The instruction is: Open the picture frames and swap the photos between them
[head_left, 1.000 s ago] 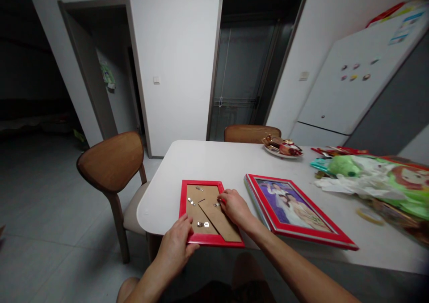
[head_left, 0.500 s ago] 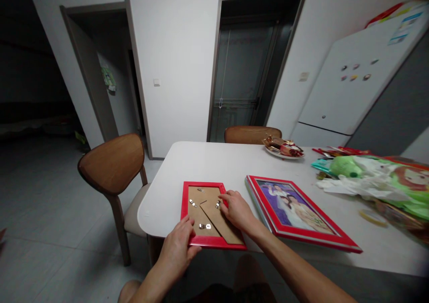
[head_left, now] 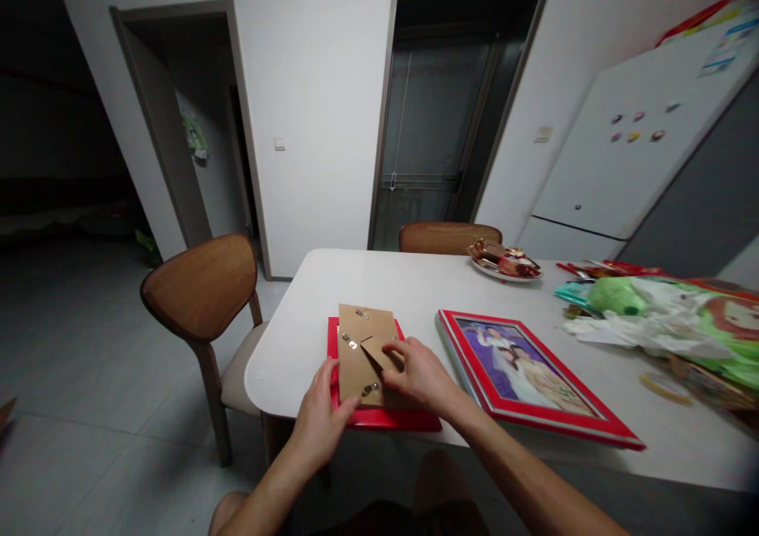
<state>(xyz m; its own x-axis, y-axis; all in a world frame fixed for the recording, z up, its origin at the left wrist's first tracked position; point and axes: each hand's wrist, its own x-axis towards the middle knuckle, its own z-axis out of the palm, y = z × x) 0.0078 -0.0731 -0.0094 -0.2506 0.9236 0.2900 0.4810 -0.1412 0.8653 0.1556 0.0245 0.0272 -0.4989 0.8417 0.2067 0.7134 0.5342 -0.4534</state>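
Note:
A brown backing board point(head_left: 356, 370) with metal turn clips and a fold-out stand leg sits raised and shifted over a red picture frame point(head_left: 391, 419) at the table's front edge. My right hand point(head_left: 418, 374) is closed on the board's stand leg, thumb and fingers pinching it. At the lower left, my left hand point(head_left: 323, 405) is closed round the frame's left side, its thumb close to the board's bottom corner. Right of both hands lies a second red frame point(head_left: 593, 421) holding a photo point(head_left: 522, 362) of people, face up.
The white table point(head_left: 290, 338) carries a plate of wrapped items point(head_left: 504, 263) at the back. A green plush-like bundle with white plastic point(head_left: 640, 315) and a tape roll point(head_left: 665, 390) lie on the right. Wooden chairs point(head_left: 205, 283) stand at the left and behind.
The backing board has come up out of the red frame and shifted away from me, with my right hand moving from its edge to the stand leg. My left hand stays near the frame's corner.

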